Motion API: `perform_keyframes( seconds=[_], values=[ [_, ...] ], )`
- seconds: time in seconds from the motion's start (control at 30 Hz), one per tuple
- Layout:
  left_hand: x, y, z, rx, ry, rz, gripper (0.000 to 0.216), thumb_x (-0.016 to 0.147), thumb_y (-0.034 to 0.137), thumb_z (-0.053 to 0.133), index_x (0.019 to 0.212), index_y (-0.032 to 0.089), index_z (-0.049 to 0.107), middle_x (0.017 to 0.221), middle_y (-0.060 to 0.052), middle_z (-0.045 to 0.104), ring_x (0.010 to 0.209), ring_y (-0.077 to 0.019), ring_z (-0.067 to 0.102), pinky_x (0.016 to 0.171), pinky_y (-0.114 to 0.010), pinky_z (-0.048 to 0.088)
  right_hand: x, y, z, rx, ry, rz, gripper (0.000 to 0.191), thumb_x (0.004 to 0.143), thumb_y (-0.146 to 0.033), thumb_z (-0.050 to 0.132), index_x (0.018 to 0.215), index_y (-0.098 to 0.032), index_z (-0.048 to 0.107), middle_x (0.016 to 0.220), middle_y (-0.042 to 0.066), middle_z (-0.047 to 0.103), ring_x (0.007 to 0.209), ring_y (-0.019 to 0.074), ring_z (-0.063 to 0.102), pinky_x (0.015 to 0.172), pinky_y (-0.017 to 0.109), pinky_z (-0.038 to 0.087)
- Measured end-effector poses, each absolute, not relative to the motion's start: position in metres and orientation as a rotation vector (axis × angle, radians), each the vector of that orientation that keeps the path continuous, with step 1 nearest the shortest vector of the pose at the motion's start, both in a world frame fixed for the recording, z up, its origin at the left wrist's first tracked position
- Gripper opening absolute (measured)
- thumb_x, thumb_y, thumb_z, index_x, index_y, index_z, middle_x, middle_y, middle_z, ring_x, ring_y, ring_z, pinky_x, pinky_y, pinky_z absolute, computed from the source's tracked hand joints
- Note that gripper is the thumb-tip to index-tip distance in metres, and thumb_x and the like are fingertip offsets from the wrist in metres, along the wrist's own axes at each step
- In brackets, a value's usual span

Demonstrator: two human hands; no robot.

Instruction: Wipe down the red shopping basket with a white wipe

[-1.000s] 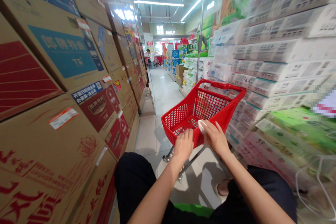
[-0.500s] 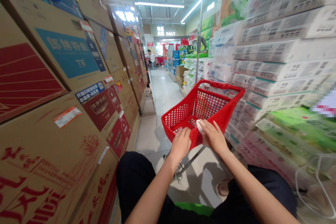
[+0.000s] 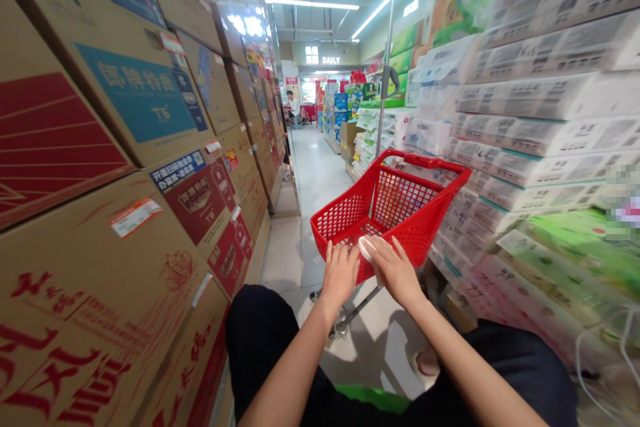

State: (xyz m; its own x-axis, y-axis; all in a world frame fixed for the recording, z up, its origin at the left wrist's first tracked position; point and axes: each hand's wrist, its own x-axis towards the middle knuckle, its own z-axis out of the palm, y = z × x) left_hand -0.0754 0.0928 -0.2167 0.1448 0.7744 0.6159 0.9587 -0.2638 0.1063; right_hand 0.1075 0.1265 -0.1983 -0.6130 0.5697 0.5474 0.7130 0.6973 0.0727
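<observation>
A red plastic shopping cart [image 3: 423, 240] with a perforated basket stands before me on metal legs. At the basket's near edge, my left hand [image 3: 341, 273] rests with its fingers over the rim, seeming to hold it. My right hand [image 3: 395, 270] lies right beside it, pressing a small white cloth or tissue [image 3: 367, 248] against the same rim. Part of the white piece is hidden under the fingers. The two hands are close together, almost touching. My knees are on either side of the cart's lower frame.
Stacked cardboard cartons [image 3: 150, 267] form a wall on the left. White tissue packs [image 3: 530, 140] are piled high on the right, with green packs [image 3: 575, 240] lower down. A tiled aisle [image 3: 320, 153] runs ahead past a metal pole [image 3: 387, 47]. A person [image 3: 294, 105] is far off.
My right hand has slid left along the rim with the white piece, nearer my left hand. My left hand's fingers reach a little further over the rim. The view has shifted slightly.
</observation>
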Motion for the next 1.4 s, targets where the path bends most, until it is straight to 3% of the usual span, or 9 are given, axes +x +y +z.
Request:
perform_keyframes(
  seconds=[0.2, 0.4, 0.57, 0.77, 0.97, 1.13, 1.4],
  values=[
    [-0.079, 0.095, -0.219, -2.119, -1.672, -0.875, 0.024, 0.095, 0.025, 0.050, 0.118, 0.023, 0.056, 0.110, -0.007, 0.060, 0.131, -0.0275, 0.044, 0.119, -0.059, 0.022, 0.145, 0.175, -0.196, -1.173, -2.225, -0.429, 0.071, 0.087, -0.004, 0.038, 0.153, -0.030, 0.032, 0.152, 0.004, 0.044, 0.140, 0.0212, 0.038, 0.117, 0.050, 0.023],
    [-0.076, 0.095, -0.220, -2.119, -1.684, -0.914, 0.026, 0.094, 0.022, 0.050, 0.120, 0.024, 0.055, 0.114, -0.007, 0.060, 0.139, -0.0282, 0.037, 0.118, -0.061, 0.022, 0.109, 0.144, -0.203, -1.023, -2.337, -0.375, 0.066, 0.091, -0.011, 0.039, 0.154, -0.030, 0.030, 0.153, 0.002, 0.042, 0.143, 0.0208, 0.032, 0.117, 0.046, 0.025],
    [-0.079, 0.094, -0.219, -2.141, -1.682, -0.911, 0.025, 0.095, 0.023, 0.050, 0.119, 0.024, 0.055, 0.112, -0.007, 0.060, 0.136, -0.0275, 0.039, 0.119, -0.060, 0.021, 0.112, 0.149, -0.196, -1.015, -2.343, -0.378, 0.064, 0.091, -0.010, 0.039, 0.152, -0.031, 0.034, 0.150, 0.001, 0.047, 0.138, 0.0188, 0.040, 0.119, 0.047, 0.018],
    [-0.075, 0.095, -0.221, -2.112, -1.692, -0.909, 0.025, 0.094, 0.023, 0.052, 0.119, 0.023, 0.055, 0.111, -0.007, 0.060, 0.134, -0.0260, 0.041, 0.120, -0.058, 0.020, 0.133, 0.174, -0.198, -1.158, -2.210, -0.458, 0.065, 0.087, -0.006, 0.039, 0.148, -0.028, 0.040, 0.146, 0.005, 0.051, 0.137, 0.0220, 0.041, 0.116, 0.049, 0.024],
    [-0.072, 0.092, -0.219, -2.105, -1.695, -0.879, 0.024, 0.095, 0.022, 0.046, 0.118, 0.023, 0.053, 0.113, -0.007, 0.058, 0.122, -0.0235, 0.051, 0.119, -0.057, 0.022, 0.092, 0.126, -0.209, -0.986, -2.331, -0.398, 0.063, 0.093, -0.012, 0.039, 0.153, -0.027, 0.031, 0.152, 0.004, 0.043, 0.143, 0.0203, 0.032, 0.118, 0.046, 0.023],
    [-0.078, 0.088, -0.216, -2.129, -1.669, -0.856, 0.028, 0.096, 0.026, 0.046, 0.122, 0.018, 0.048, 0.116, -0.010, 0.057, 0.117, -0.0243, 0.053, 0.118, -0.055, 0.025, 0.113, 0.138, -0.196, -1.035, -2.371, -0.440, 0.066, 0.092, -0.010, 0.038, 0.154, -0.031, 0.027, 0.153, 0.002, 0.042, 0.141, 0.0188, 0.036, 0.120, 0.048, 0.016],
    [-0.071, 0.089, -0.217, -2.134, -1.675, -0.868, 0.013, 0.094, 0.023, 0.048, 0.107, 0.022, 0.053, 0.107, -0.006, 0.058, 0.111, -0.0222, 0.055, 0.118, -0.054, 0.025, 0.121, 0.148, -0.201, -1.151, -2.238, -0.447, 0.066, 0.089, -0.008, 0.038, 0.151, -0.028, 0.035, 0.150, 0.005, 0.047, 0.141, 0.0216, 0.036, 0.117, 0.049, 0.022]
  ],
)
